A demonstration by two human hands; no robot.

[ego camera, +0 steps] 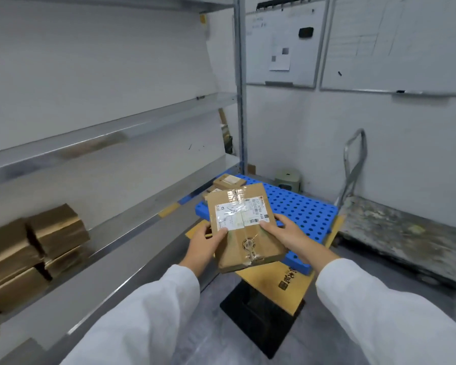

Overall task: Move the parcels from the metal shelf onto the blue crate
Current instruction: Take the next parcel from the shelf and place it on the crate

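Left hand (206, 242) and right hand (290, 234) clasping taped parcel (244, 225) over blue crate (300, 206); two delivered parcels (229, 181) at far-left corner; stacked parcels (55, 230) awaiting transfer on metal shelf (132, 233).

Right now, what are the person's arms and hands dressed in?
Both arms wear long, loose white sleeves, the left sleeve and right sleeve ending at the wrists. The left hand and right hand are bare: no gloves or rings visible.
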